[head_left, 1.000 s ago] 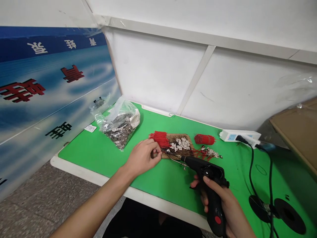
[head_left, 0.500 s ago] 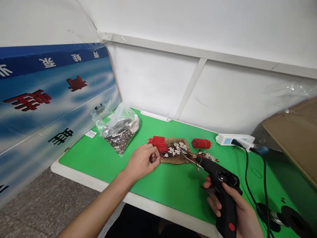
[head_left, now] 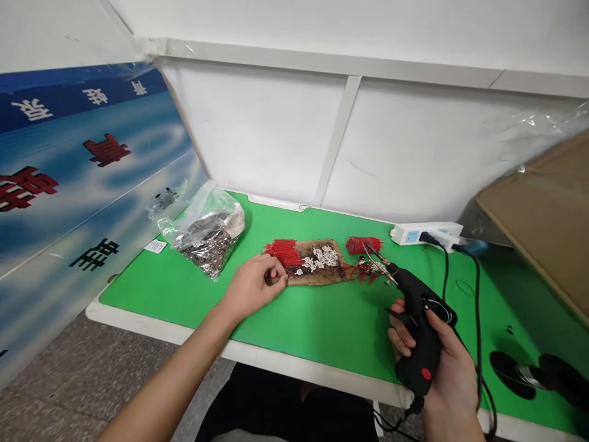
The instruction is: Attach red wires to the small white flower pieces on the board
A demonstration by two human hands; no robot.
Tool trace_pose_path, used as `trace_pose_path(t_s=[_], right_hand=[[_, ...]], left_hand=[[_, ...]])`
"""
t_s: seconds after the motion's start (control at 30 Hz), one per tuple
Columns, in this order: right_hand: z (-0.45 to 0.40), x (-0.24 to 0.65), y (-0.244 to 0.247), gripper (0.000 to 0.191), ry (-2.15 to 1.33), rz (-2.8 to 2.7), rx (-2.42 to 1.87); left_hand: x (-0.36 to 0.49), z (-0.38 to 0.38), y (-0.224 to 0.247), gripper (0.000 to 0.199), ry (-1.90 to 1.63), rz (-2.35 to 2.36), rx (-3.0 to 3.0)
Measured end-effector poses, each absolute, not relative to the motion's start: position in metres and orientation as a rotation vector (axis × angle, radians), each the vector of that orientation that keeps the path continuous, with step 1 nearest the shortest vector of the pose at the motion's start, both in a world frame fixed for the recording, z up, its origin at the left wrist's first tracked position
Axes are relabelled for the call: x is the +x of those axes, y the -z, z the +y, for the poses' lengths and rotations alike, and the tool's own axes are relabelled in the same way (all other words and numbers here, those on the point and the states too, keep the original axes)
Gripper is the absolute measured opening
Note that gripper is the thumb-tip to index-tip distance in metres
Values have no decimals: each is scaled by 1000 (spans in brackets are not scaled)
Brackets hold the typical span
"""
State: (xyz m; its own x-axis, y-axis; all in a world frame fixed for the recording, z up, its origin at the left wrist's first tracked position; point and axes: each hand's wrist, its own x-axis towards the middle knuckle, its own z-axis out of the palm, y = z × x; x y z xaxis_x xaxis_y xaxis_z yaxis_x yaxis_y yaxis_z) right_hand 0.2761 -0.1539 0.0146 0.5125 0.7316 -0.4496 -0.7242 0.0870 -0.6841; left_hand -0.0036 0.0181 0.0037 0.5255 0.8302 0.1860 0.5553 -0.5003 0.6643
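Note:
A scorched wooden board [head_left: 317, 280] lies on the green table mat. Red wires [head_left: 283, 252] are lined up side by side on its left part, and small flat metal pieces [head_left: 324, 256] are clustered to their right. My left hand [head_left: 255, 285] rests at the board's near left corner, thumb and fingertips pinched together; what they hold, if anything, is hidden. In my right hand [head_left: 448, 362] is a black soldering gun [head_left: 418, 319], gripped by its handle. Its tip is right of the board, near a tied bundle of red wires [head_left: 356, 245] and a small pile of metal parts and red strands [head_left: 365, 267].
A clear plastic bag of metal parts [head_left: 207, 242] stands at the back left. Toward the back right is a white power strip [head_left: 407, 234] with plugged-in black cables [head_left: 478, 319]. A solder spool [head_left: 524, 373] sits at the right, below a cardboard box [head_left: 543, 202].
The soldering gun has moved from over the metal pieces to the right, off the board. Red strands now show by the small pile. My left hand stays pinched at the board's corner.

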Motion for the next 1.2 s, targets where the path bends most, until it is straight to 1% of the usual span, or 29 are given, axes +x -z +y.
trace_pose_path(t_s=[0.33,0.57,0.73,0.83,0.93,1.07,1.13,1.2], right_hand=[[-156,279,-12,40,-1062,-7,-922],[-155,278,-13,45,-1072,-44,-895],[-157,280,-10,42,-1076,-88,-863],[-157,279,-9,38,-1077,-113,-846],[-157,280,-7,37,-1075,-120,-824],[-159,284,1,38,-1087,-116,-786],[-161,288,5,39,-1108,-124,-769],[-163,290,9,38,-1118,-137,-760]], left_hand=[[-6,20,-4,17,-653,1131,2186],[-5,21,-3,26,-637,1124,2200],[-9,20,-3,32,-652,1108,2168],[-5,17,-8,33,-729,1111,2109],[17,11,-17,31,-813,1054,2108],[83,4,-25,21,-830,902,2136],[119,2,-27,18,-790,876,2076],[143,1,-28,10,-666,926,2120]])
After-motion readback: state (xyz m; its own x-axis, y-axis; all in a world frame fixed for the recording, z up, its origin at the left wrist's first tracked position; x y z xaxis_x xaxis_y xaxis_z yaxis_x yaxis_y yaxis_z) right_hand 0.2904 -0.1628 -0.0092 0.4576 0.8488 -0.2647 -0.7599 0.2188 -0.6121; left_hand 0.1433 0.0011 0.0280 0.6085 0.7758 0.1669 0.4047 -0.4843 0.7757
